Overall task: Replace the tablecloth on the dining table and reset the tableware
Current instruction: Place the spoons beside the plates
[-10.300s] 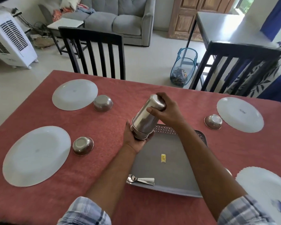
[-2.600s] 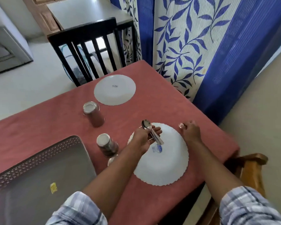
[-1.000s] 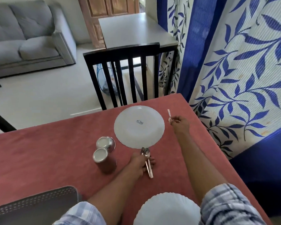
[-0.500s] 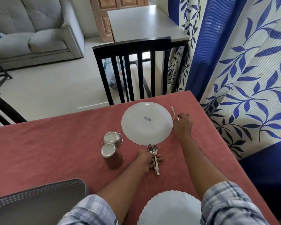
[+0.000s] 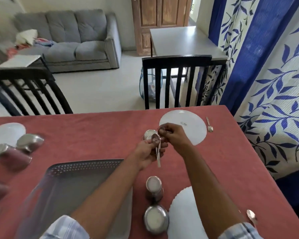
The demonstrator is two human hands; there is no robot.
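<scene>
Above the red tablecloth (image 5: 93, 133), my left hand (image 5: 148, 153) is shut on a small bundle of steel spoons (image 5: 157, 152), handles pointing down. My right hand (image 5: 175, 136) meets it and pinches one spoon (image 5: 161, 130) at the top of the bundle. Behind the hands a white plate (image 5: 188, 125) lies at the far right setting, with a single spoon (image 5: 209, 125) on the cloth to its right. A steel bowl (image 5: 148, 134) is partly hidden by my fingers.
A grey tray (image 5: 72, 187) lies near me on the left. A steel tumbler (image 5: 154, 187), bowl (image 5: 155, 221), scalloped plate (image 5: 183, 213) and spoon (image 5: 251, 217) sit at the near right. A plate (image 5: 5, 133), bowl (image 5: 29, 142) and tumbler (image 5: 9, 156) are blurred at left. Black chairs (image 5: 176, 80) stand behind.
My right hand let go of the spoon beside the far plate and came back to my left hand. My left hand lifted the spoons off the cloth. The view swung left.
</scene>
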